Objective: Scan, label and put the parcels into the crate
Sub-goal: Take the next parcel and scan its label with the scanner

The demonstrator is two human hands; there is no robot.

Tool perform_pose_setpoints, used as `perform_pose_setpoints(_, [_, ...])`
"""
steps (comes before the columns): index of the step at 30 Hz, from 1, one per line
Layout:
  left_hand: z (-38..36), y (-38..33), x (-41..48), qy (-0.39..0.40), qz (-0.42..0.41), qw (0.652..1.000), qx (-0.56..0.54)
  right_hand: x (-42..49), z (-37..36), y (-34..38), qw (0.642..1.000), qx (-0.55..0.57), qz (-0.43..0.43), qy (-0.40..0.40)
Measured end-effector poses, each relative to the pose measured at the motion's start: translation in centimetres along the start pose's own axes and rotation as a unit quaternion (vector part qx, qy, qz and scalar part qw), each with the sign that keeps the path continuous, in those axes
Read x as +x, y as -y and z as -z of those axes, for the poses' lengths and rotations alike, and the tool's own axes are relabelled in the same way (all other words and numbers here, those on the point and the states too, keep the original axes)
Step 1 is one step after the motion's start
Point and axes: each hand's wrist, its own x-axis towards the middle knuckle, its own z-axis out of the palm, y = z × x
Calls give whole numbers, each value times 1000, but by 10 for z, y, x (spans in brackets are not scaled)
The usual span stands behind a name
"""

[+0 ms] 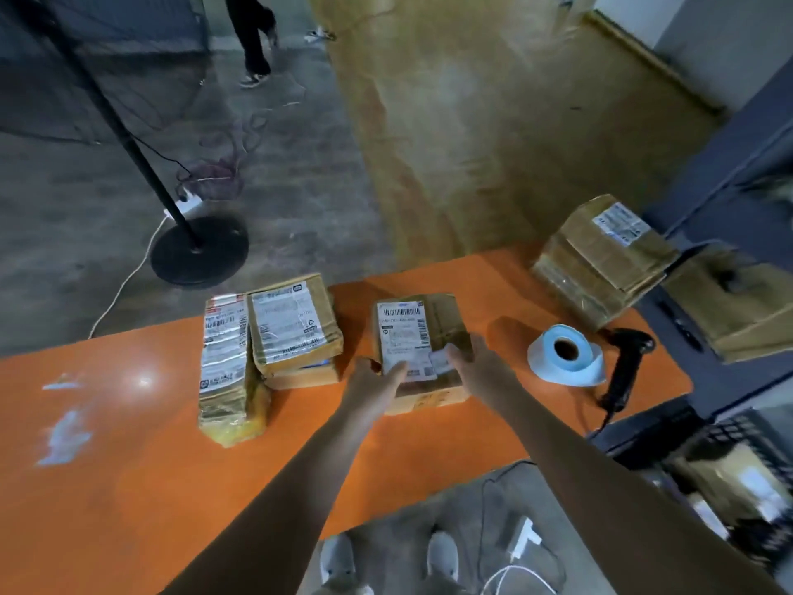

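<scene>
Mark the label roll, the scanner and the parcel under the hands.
label roll (547, 356), head view, blue paper face beside the core.
scanner (624, 367), head view, middle of its black body.
parcel (401, 332), head view, white shipping label on its top.

Left hand (378, 377) and right hand (474, 359) stretched forward, flat, close together
</scene>
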Motion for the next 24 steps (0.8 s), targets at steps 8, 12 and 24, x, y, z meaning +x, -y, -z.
perform_pose_setpoints(8, [-36, -21, 1, 54, 7, 998, -30, -16, 28, -32, 997, 30, -67, -5])
perform_pose_setpoints(12, [-60, -30, 6, 52, -1, 998, -22, -17, 48, -49, 998, 13, -53, -16])
perform_pose_setpoints(24, [-109, -39, 30, -62, 32, 998, -8, -2, 134, -144, 956, 21, -154, -247])
